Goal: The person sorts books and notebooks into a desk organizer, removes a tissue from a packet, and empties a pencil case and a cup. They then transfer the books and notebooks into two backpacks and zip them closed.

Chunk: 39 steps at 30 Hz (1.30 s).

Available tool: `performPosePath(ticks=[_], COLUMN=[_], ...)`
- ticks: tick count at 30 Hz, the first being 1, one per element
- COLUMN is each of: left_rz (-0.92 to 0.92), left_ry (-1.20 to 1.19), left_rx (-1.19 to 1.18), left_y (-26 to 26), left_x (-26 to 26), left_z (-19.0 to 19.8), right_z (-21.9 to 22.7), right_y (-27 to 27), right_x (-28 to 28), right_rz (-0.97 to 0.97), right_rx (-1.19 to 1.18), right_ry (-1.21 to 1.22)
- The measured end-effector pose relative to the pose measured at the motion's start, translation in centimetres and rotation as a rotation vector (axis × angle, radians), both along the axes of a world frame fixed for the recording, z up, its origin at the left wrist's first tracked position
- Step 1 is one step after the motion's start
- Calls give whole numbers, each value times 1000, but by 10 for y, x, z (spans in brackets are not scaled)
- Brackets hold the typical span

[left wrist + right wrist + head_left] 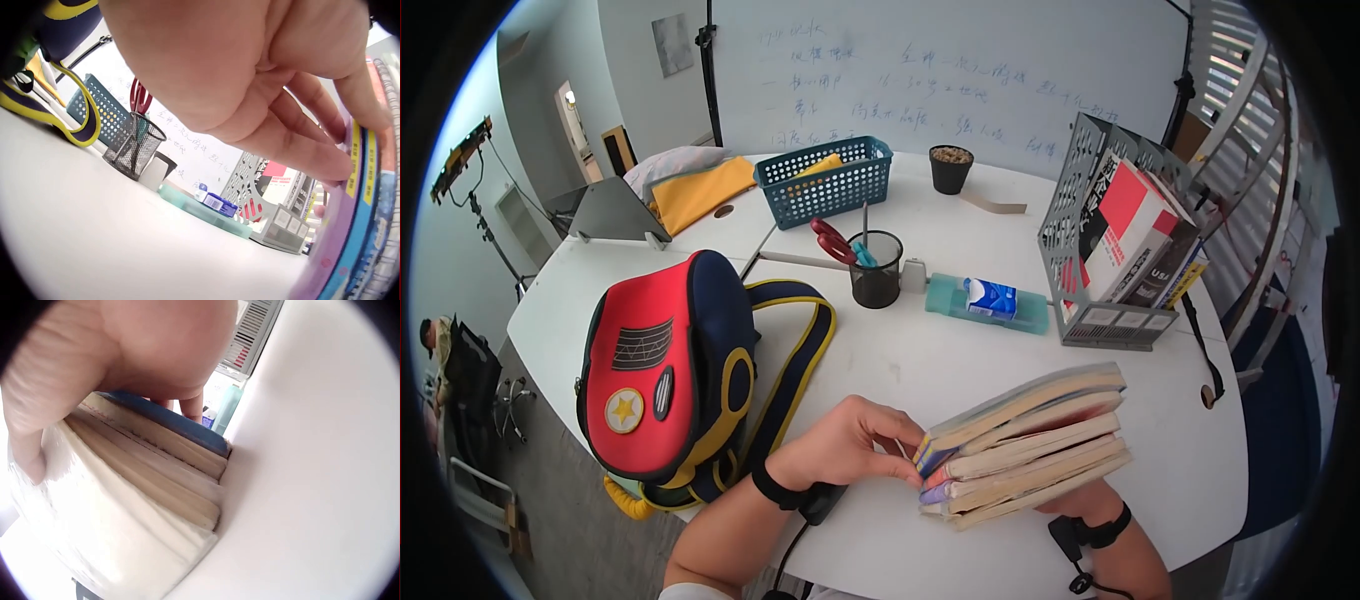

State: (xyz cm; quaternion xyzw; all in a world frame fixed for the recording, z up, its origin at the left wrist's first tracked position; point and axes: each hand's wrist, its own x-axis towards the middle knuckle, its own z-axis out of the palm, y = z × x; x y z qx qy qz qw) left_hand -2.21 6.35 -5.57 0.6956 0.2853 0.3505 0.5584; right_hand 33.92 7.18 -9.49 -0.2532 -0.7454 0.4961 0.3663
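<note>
In the head view, a stack of several books (1040,450) stands tilted over the near right part of the white table, page edges facing up. My left hand (850,445) holds the stack at its spine end, thumb and fingers against the spines. Purple and blue spines (351,206) with yellow labels show beside those fingers in the left wrist view. Gripping the stack from the other end, my right hand (125,356) has its thumb on a pale cover and its fingers on the blue-covered side. Most of that hand is hidden behind the books in the head view.
A red and navy backpack (640,370) lies at left, its strap reaching toward the middle. Behind are a mesh pen cup (875,275), a teal case (945,293) with a blue-white packet (992,298), a teal basket (825,190), a plant pot (950,175) and a grey book rack (1060,225).
</note>
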Motion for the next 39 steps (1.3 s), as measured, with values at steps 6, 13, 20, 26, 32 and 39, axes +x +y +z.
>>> performPosePath(ticks=[6,13,20,26,32,39], left_rz=[84,50,264,311,598,1152], left_ry=[129,271,83,377,509,1221], left_rx=[69,395,-31,-297,412,492], left_y=[-2,-20,-20,-2,-54,-132], left_x=[-1,35,57,64,28,-67], left_z=[11,12,3,8,81,100], right_z=[-10,-23,50,7,22,39], right_y=[-1,3,-8,22,29,29], right_x=[9,16,-6,21,33,44], right_rz=[22,-34,-289,-283,-325,-226], right_rx=[-169,243,-242,-415,-580,-516], right_ry=[94,-207,133,22,38,-138])
